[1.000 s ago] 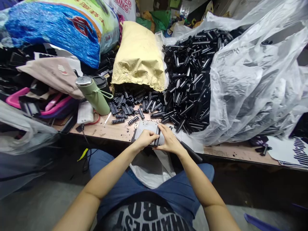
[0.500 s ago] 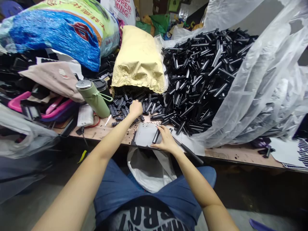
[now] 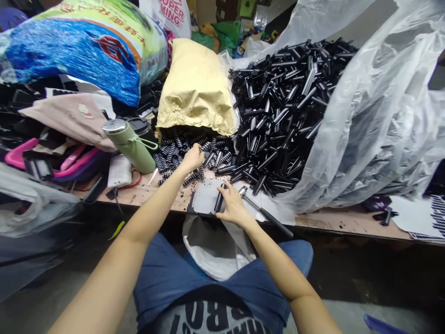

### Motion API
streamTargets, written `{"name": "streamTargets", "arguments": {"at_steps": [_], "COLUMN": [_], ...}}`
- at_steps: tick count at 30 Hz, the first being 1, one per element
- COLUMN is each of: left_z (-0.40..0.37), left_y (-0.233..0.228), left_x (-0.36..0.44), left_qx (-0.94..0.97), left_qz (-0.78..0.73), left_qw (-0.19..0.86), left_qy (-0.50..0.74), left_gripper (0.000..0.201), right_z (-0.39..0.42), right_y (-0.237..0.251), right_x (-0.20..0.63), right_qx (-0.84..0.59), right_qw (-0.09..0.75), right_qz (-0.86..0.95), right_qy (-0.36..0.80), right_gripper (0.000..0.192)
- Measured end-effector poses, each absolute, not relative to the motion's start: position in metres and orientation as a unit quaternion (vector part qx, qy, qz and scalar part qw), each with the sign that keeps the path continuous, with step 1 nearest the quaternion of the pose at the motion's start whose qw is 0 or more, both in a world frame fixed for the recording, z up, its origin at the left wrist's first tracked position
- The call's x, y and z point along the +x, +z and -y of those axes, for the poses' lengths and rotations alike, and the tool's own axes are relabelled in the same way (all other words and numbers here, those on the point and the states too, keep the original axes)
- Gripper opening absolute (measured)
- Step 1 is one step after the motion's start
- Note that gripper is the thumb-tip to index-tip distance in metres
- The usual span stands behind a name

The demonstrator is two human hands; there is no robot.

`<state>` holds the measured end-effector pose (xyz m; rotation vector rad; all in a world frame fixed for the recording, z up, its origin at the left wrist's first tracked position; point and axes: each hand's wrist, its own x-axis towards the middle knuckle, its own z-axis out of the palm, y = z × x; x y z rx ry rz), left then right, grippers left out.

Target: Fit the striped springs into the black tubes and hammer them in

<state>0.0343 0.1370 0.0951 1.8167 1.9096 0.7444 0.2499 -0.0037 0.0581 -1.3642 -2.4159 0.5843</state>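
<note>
Fingers (image 3: 230, 189) of the right hand (image 3: 234, 206) hold a glossy black cylindrical tube (image 3: 219, 198) between thumb and fingertips, against a pale grey flat pad (image 3: 204, 197) at the front edge of the wood-toned counter (image 3: 139, 195). The left hand (image 3: 194, 158) reaches toward the counter's back edge, its fingers curled narrow over a spill of black ribbed cylindrical pieces (image 3: 169, 152) at the mouth of a yellow paper sack (image 3: 196, 88); I cannot tell whether they pinch one.

For a clean pick, the left fingers would best take one loose piece by its middle, leaving its neighbours undisturbed, while the right hand steadies the tube without squeezing or rolling it. A light touch seems wise, as the pieces look apt to roll.

Counted: one tube in the right hand; at least two similar tubes among the ribbed pieces; one metal-shafted tool with a black handle (image 3: 274, 222) slanting over the front edge, right of the pad; one sack; one pale green metal-lidded flask (image 3: 135, 149) to the left. The ribbed pieces and the large heap of black tubes (image 3: 278, 111) overlap too much to count.
</note>
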Motion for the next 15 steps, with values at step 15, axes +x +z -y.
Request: {"name": "streamTargets", "arguments": {"at_steps": [15], "left_z": [-0.113], "left_y": [0.085], "left_x": [0.006], "left_qx": [0.358], "left_qz": [-0.442], "left_qw": [0.531], "left_qy": [0.628], "left_gripper": [0.046], "right_z": [-0.015], "right_y": [0.031], "right_x": [0.27], "right_qx": [-0.488], "right_qw": [0.185], "right_qz": [0.81], "right_qy": [0.267], "right_gripper": [0.097]}}
